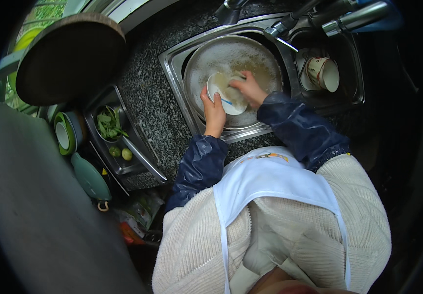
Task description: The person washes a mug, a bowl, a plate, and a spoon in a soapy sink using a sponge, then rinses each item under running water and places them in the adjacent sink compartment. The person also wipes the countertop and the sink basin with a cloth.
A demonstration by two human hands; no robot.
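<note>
My left hand (214, 114) grips the near-left rim of a white bowl (239, 109) with a blue mark inside. The bowl is tilted over a large round metal basin (188, 98) of foamy, cloudy water. In my right hand (249, 89) is a pale, blurred sponge or cloth (235, 80), pressed against the bowl's inside; its exact kind cannot be made out. The basin sits in the left bowl of a stainless steel sink (174, 62).
A patterned cup (321, 73) lies tipped in the right sink compartment. The faucet (281, 27) reaches over from behind. Left on the granite counter (156, 106), a steel tray (123, 167) holds limes (127, 154) and a saucepan of leaves (109, 123). A round board (71, 62) stands upper left.
</note>
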